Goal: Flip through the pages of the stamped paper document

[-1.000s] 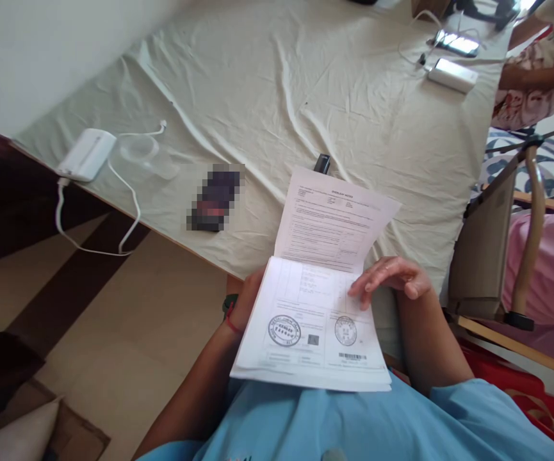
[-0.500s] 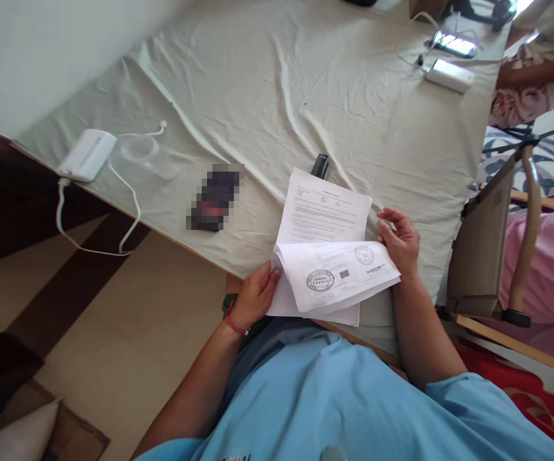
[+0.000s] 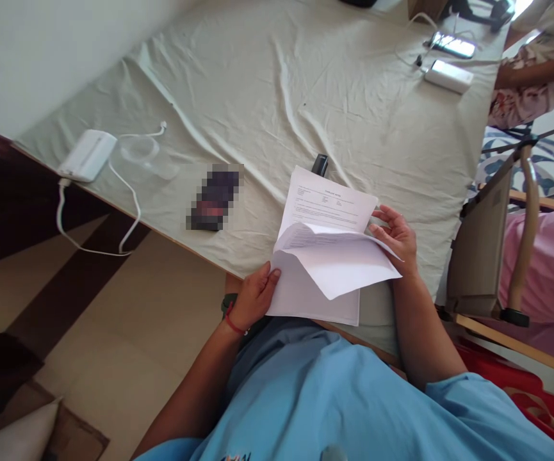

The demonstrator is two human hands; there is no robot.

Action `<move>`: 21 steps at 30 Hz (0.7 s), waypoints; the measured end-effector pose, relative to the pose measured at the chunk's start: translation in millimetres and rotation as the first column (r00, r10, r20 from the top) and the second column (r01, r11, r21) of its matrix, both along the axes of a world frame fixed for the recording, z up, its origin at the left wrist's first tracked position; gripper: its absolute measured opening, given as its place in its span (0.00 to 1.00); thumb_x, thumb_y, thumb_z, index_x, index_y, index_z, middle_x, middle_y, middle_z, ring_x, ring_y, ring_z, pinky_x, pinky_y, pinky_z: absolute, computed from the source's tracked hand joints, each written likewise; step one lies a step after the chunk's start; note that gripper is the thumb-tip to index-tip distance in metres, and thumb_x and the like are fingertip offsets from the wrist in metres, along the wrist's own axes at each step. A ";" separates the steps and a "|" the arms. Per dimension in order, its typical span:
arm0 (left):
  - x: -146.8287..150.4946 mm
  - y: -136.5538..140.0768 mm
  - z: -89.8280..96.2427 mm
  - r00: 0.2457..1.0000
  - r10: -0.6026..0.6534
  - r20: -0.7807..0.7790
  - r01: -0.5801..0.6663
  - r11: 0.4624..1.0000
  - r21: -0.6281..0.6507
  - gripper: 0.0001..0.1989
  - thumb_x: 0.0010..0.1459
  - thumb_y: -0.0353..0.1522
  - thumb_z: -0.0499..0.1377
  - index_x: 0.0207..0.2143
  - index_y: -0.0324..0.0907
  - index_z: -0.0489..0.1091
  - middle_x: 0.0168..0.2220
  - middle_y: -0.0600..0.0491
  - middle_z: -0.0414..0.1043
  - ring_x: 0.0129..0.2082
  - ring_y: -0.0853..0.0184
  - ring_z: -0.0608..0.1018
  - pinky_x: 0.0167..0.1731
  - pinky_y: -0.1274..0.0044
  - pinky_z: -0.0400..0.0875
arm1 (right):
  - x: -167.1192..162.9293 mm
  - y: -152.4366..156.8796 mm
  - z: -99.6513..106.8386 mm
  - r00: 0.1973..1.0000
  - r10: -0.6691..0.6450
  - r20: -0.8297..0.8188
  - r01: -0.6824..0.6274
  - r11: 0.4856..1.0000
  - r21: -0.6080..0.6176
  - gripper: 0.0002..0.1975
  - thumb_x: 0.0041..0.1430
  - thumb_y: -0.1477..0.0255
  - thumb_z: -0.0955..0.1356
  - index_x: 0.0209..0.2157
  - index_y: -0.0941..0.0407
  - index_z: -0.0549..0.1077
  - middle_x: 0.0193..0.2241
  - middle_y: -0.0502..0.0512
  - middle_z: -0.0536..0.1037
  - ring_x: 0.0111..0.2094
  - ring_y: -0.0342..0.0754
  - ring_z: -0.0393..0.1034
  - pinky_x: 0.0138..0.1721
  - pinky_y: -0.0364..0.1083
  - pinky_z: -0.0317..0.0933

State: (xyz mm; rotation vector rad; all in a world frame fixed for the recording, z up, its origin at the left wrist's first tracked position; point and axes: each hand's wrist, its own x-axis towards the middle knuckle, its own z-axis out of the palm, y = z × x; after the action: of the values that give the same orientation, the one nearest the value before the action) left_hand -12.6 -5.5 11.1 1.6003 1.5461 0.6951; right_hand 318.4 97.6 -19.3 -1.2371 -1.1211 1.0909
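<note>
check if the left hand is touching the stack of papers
Touching. In the head view the left hand has its thumb and fingertips pinching the left edge of the stack of papers, with no gap between them.

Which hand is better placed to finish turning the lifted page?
The right hand, probably. Its fingers already hold the curled page at its right edge. The left hand grips the left edge of the paper stack, steadying it.

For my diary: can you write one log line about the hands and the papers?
left hand: grips stapled white paper sheets at left edge | right hand: holds folded-over top sheet | surface: wrinkled pale cloth-covered table
</note>
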 end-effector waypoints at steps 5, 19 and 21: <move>0.1 -0.3 -1.6 1.000 -0.005 -0.002 0.005 1.000 -0.002 0.16 0.70 0.43 0.48 0.33 0.44 0.65 0.27 0.54 0.70 0.28 0.65 0.72 0.30 0.73 0.65 | 0.4 0.9 -6.3 0.994 0.013 -0.111 -0.009 0.999 0.039 0.30 0.47 0.61 0.82 0.51 0.49 0.76 0.38 0.51 0.82 0.40 0.47 0.78 0.43 0.45 0.71; -0.2 -1.8 -2.3 0.998 0.003 -0.062 -0.002 1.000 0.005 0.18 0.70 0.44 0.48 0.31 0.44 0.64 0.27 0.52 0.71 0.32 0.62 0.75 0.36 0.71 0.71 | -14.3 -1.2 5.0 1.000 -0.004 0.005 0.003 0.998 0.071 0.13 0.50 0.60 0.79 0.33 0.53 0.82 0.30 0.49 0.82 0.33 0.48 0.76 0.39 0.48 0.71; -0.2 -1.3 -2.4 0.997 0.009 -0.083 -0.008 1.000 0.014 0.18 0.70 0.44 0.48 0.31 0.45 0.64 0.27 0.52 0.71 0.30 0.63 0.74 0.35 0.71 0.70 | -14.0 -2.1 6.2 0.997 -0.003 -0.072 0.009 0.997 0.078 0.12 0.47 0.62 0.80 0.30 0.53 0.81 0.27 0.47 0.80 0.30 0.46 0.74 0.36 0.45 0.70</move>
State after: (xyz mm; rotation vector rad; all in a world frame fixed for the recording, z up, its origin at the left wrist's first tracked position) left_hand -12.7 -6.8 8.7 1.6523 1.6119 0.6526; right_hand 304.3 95.4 -13.1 -1.1311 -1.0946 1.0694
